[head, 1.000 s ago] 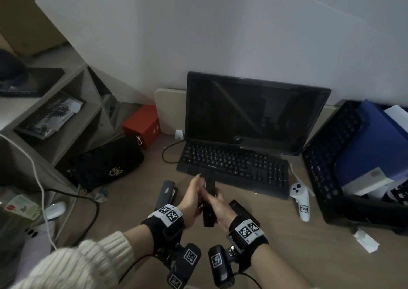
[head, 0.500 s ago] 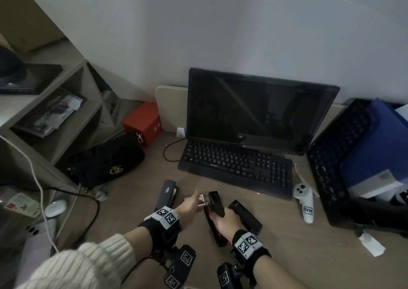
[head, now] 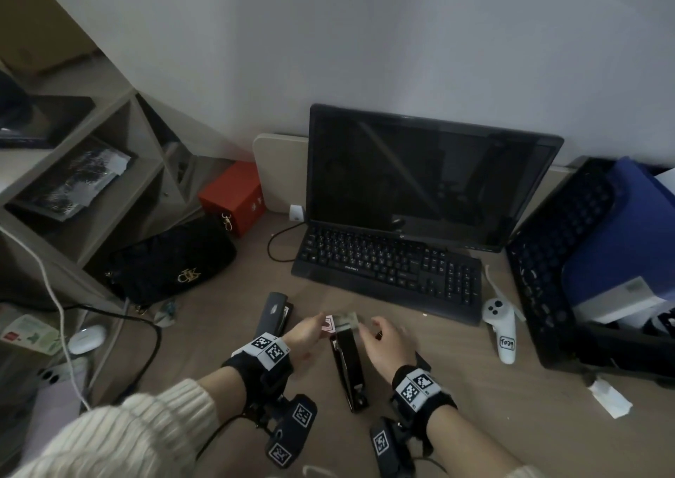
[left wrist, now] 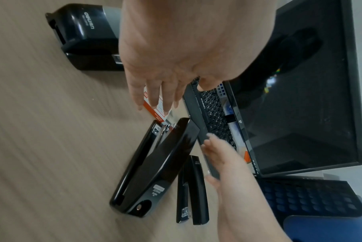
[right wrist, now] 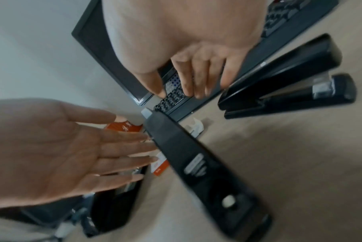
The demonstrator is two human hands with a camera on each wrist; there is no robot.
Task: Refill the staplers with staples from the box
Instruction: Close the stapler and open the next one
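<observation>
Seemingly "deli" (left wrist: 90,20) — stapler (left wrist: 86,37) lettering

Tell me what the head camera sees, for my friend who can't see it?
Two open hands, left hand and right hand, reach over a desk toward a small staple box beside a black stapler, before a dark monitor.

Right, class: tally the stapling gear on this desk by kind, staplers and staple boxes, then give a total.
Staplers: 3 (grey-topped stapler, wide stapler, slim stapler)
Staple box: 1
Total: 4
</observation>
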